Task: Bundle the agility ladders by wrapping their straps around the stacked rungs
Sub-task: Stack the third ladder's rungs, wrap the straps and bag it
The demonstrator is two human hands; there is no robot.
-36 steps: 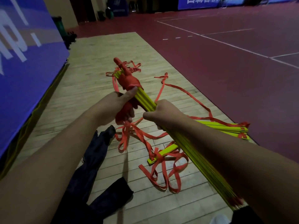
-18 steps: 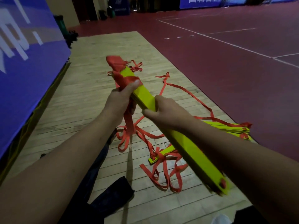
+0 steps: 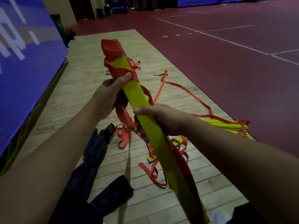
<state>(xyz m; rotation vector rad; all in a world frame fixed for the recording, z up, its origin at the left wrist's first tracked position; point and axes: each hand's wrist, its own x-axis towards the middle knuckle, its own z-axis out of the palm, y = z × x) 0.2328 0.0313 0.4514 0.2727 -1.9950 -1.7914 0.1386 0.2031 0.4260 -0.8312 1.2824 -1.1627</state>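
Pinning the wound orange strap [image 3: 116, 65] under the thumb of your left hand [image 3: 106, 97], seemingly so the wrap cannot slip, fingers curled round the stacked yellow rungs [image 3: 137, 96], you clamp your right hand [image 3: 163, 118] on the same stack just nearer you to steady it, loose strap loops [image 3: 123, 139] hanging below both palms.

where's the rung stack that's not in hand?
Head view, right side: the loose rung stack lies on the wooden floor just beyond the right hand, beside the red court edge.
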